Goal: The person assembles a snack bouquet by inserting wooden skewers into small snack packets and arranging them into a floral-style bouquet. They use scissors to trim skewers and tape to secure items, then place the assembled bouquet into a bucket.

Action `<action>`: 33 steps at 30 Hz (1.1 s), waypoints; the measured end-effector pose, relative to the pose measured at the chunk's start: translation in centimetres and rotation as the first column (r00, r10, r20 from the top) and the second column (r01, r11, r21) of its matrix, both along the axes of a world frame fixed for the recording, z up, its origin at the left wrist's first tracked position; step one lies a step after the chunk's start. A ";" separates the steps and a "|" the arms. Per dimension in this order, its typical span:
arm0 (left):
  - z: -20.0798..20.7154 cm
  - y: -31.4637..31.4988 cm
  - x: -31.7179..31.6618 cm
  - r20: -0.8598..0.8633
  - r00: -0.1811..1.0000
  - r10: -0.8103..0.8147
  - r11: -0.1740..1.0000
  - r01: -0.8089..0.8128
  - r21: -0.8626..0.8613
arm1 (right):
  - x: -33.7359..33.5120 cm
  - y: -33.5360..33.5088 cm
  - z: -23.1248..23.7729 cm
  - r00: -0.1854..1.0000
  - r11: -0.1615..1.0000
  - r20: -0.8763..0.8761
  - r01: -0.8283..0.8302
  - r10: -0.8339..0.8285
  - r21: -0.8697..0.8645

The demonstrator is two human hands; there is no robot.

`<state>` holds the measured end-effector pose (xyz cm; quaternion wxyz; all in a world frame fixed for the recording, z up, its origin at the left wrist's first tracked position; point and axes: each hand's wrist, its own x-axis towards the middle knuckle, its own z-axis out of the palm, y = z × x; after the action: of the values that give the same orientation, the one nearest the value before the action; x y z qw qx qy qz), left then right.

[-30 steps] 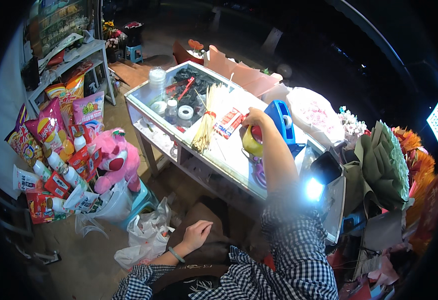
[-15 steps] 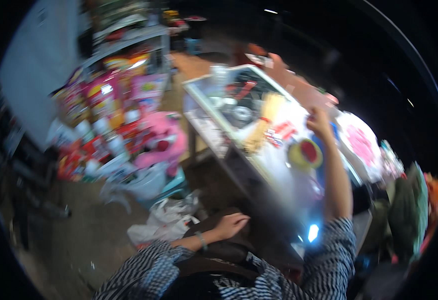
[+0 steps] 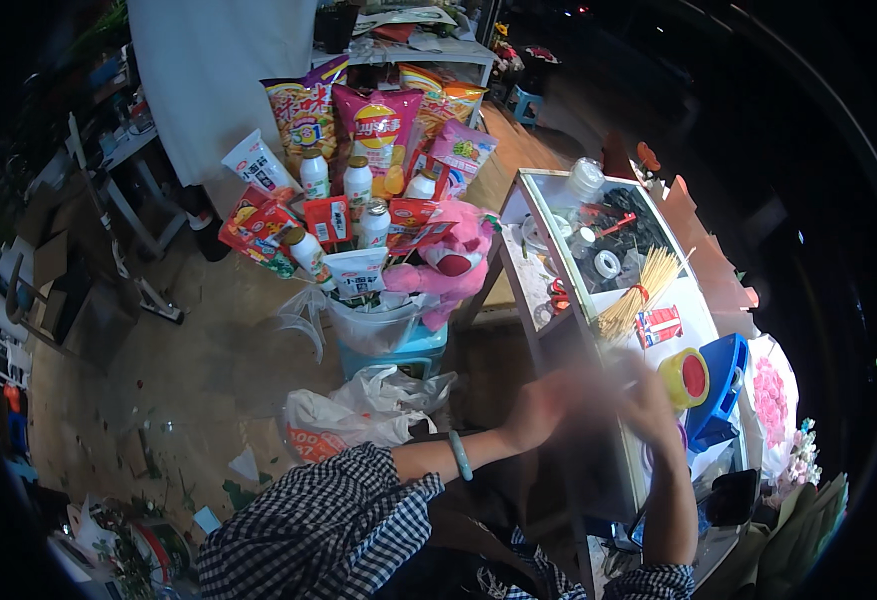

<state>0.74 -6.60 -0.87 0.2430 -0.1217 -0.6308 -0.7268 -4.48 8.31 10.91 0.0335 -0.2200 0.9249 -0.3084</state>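
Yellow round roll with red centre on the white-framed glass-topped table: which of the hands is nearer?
Right. The right hand, partly blurred, is just left of the yellow roll; the left hand is farther left, past the right hand.

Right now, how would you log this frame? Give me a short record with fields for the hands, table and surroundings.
Left hand: partly blurred, close to the right hand; pale bracelet on the wrist
Right hand: over the table's near side, by a yellow-and-red roll
Held: cannot tell through the blur
On table: tied stick bundle, red-and-white packet, blue dispenser
Left of table: snack bags, white bottles, pink plush toy
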 end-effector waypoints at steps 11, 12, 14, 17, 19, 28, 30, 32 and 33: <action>0.3 -1.5 3.9 0.167 0.979 -0.117 0.993 0.121 -0.014 | -9.2 4.0 -6.7 0.880 0.887 -0.120 0.462 -0.460 -0.018; 0.4 -1.7 4.2 0.178 0.978 -0.110 0.993 0.116 -0.024 | -9.1 4.0 -7.1 0.876 0.882 -0.098 0.467 -0.471 -0.066; 0.5 -1.9 4.7 0.215 0.971 -0.100 0.992 0.114 -0.052 | -8.9 3.9 -7.3 0.845 0.835 -0.024 0.524 -0.535 -0.166; 0.7 -1.8 5.4 0.207 0.972 -0.114 0.992 0.121 -0.025 | -9.0 2.6 -7.3 0.813 0.826 -0.157 0.535 -0.561 -0.177; 0.6 -2.0 5.5 0.207 0.978 -0.024 0.997 0.039 -0.068 | -9.2 1.3 -7.4 0.764 0.806 -0.263 0.579 -0.588 -0.123; -2.2 -3.0 4.5 0.292 0.955 0.054 0.998 -0.046 -0.033 | -10.8 -1.4 -9.2 0.873 0.922 -0.299 0.381 -0.385 -0.074; -2.9 -3.0 3.9 0.333 0.941 0.063 0.997 -0.045 -0.061 | -11.6 -0.6 -9.4 0.887 0.926 -0.276 0.330 -0.371 -0.182; -3.5 -3.0 3.2 0.382 0.921 -0.079 0.996 0.056 0.072 | -12.1 1.3 -8.9 0.868 0.932 -0.338 0.334 -0.363 -0.141; -3.8 -3.2 3.0 0.367 0.927 -0.073 0.997 0.068 0.026 | -12.3 2.2 -8.3 0.843 0.931 -0.409 0.362 -0.349 -0.047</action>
<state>3.69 -9.76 -4.67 0.0951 -0.0042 -0.6557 -0.7490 -16.82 10.53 2.57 -0.2157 -0.1042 0.9404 -0.2413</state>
